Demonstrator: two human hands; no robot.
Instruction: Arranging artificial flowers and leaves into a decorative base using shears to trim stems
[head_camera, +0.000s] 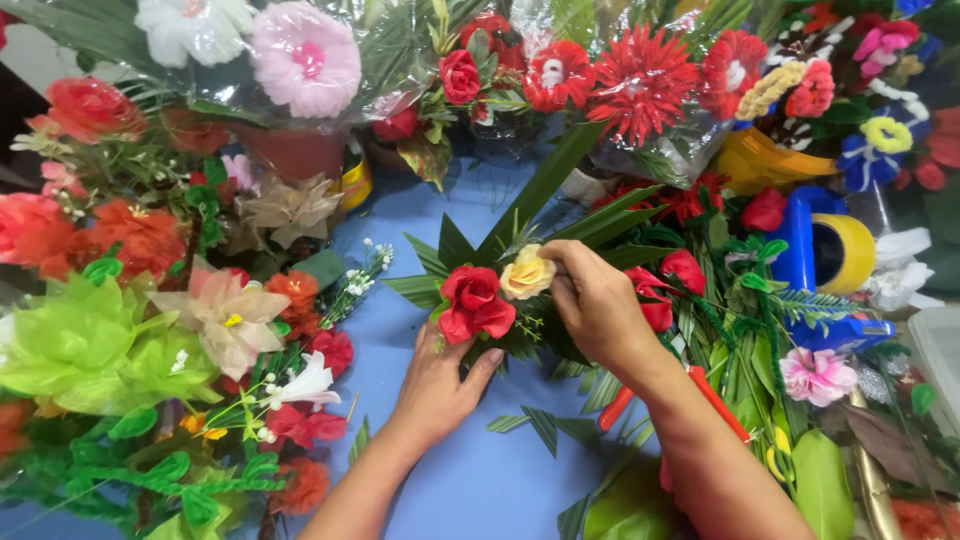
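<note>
Bright, even light, colours saturated.
Soft shadows only, faint under the left hand (437, 385) and right hand (600, 305) on the blue table (480, 480). White glare streaking the plastic wrap (400, 40) up top. Centre sharp; slightly soft toward the corners, with wide-angle stretch bending the edges outward.

two hands (440, 385) — one tape dispenser (830, 262)

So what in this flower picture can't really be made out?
- Stems under the red rose and yellow rose: head view, hidden by the left hand and leaves.
- Right hand fingertips: tucked behind the yellow rose.
- Red-handled tool: mostly covered by the right forearm.
- White box: cut off by the right edge.
</note>
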